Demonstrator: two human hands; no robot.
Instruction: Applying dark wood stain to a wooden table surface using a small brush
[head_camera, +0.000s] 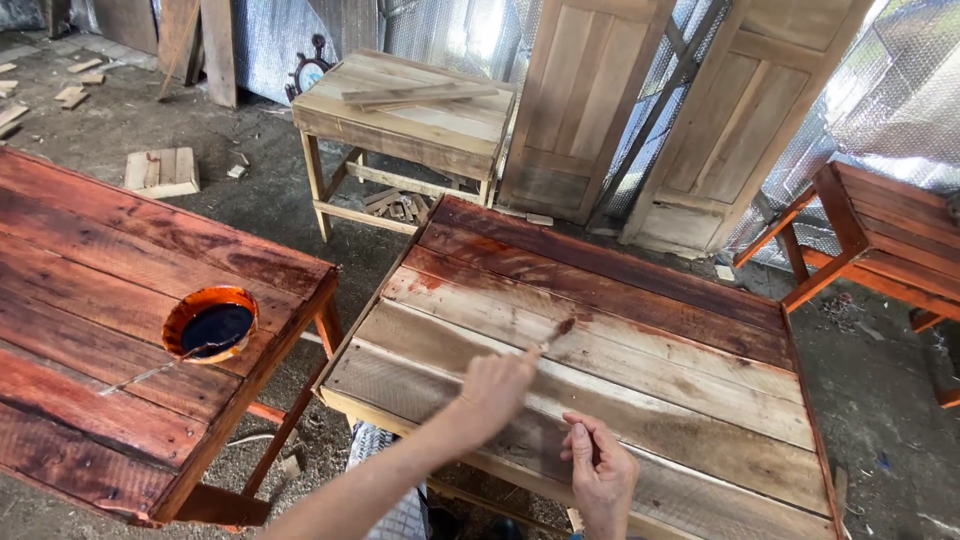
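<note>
The half-stained plank desk (640, 400) stands in front, a fully stained desk (90, 300) to its left carrying a bowl of dark stain (211, 323). The left hand (497, 388) grips a small brush (553, 334) on the planks; the right hand (600, 472), loosely curled, rests on the near boards

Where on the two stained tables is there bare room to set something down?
Half-stained table: bare planks right of both hands, toward the far right edge. Left table: open boards behind and left of the stain bowl. Crowded only around the left hand, brush and right hand.
</note>
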